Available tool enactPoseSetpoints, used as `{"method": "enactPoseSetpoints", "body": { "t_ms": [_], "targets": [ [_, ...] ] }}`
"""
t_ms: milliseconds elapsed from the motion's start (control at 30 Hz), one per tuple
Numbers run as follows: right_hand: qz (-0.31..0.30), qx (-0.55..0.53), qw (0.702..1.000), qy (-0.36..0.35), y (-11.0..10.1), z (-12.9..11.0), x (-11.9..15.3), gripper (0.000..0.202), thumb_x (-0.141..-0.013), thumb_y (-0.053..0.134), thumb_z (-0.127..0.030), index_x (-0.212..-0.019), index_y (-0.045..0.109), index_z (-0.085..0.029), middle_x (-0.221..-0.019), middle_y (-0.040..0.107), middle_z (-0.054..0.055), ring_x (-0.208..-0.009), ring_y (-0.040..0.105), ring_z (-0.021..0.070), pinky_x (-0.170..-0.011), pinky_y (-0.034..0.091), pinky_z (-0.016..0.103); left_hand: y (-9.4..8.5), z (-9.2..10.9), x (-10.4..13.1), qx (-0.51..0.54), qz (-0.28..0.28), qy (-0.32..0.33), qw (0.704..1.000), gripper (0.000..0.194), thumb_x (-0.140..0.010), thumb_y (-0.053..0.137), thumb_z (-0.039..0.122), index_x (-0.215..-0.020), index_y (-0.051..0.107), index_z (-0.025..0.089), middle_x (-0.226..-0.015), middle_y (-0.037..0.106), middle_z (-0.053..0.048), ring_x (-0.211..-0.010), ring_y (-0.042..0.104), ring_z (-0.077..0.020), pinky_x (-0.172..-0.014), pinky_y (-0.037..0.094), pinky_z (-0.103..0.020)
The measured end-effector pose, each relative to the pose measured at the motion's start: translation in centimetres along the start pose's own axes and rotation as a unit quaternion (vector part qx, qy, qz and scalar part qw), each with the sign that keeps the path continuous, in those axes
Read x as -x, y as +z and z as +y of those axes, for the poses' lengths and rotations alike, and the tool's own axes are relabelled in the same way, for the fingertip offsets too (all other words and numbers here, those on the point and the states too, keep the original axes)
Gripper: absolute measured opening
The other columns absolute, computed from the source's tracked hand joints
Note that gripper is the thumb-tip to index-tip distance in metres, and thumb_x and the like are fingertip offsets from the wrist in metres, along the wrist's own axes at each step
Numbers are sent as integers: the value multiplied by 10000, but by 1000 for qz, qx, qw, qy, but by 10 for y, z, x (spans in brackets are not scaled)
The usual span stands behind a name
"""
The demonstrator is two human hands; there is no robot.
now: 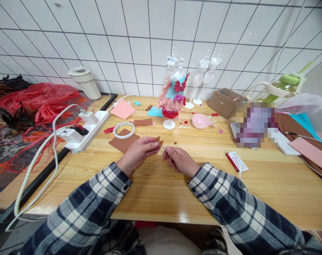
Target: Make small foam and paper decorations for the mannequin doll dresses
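Note:
Between its thumb and fingers, my left hand (139,151) pinches a small folded piece of brown paper (158,140). My right hand (181,160) is closed on a thin, pointed tool (163,147); its tip meets the paper's lower edge, and the rest is hidden in my fingers, so its kind is unclear. A roll of white tape (115,134) lies on a brown paper sheet (124,144) left of my hands. Behind them stands a small white dress form wearing a blue, pink and red paper dress (173,97).
Bare white dress forms (202,72) stand by the tiled wall. A pink bowl (200,121), a cardboard box (224,102) and a tag (237,161) are to the right. A power strip (90,129) with cables, a white cup (85,83) and red plastic (41,101) are left.

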State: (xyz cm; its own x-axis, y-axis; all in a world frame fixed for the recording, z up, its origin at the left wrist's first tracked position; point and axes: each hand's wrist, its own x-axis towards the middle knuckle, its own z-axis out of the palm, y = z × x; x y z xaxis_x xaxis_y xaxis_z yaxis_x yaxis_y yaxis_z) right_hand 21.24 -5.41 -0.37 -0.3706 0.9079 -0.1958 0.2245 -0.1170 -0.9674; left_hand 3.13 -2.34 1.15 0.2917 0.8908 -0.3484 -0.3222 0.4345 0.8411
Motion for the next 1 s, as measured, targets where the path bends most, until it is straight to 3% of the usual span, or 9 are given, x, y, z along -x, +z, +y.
{"method": "enactPoseSetpoints", "body": {
  "t_ms": [1000],
  "targets": [
    [-15,8,1000,24,-1,-4,1,426,-935,302,-522,-764,499,-184,-454,405,-71,-368,353,72,-354,304,169,-4,-3,-3,-9,-23,-22,999,230,-612,819,156,-794,682,121,-763,702,-28,-713,657,-112,-728,521,-220]
  ]
}}
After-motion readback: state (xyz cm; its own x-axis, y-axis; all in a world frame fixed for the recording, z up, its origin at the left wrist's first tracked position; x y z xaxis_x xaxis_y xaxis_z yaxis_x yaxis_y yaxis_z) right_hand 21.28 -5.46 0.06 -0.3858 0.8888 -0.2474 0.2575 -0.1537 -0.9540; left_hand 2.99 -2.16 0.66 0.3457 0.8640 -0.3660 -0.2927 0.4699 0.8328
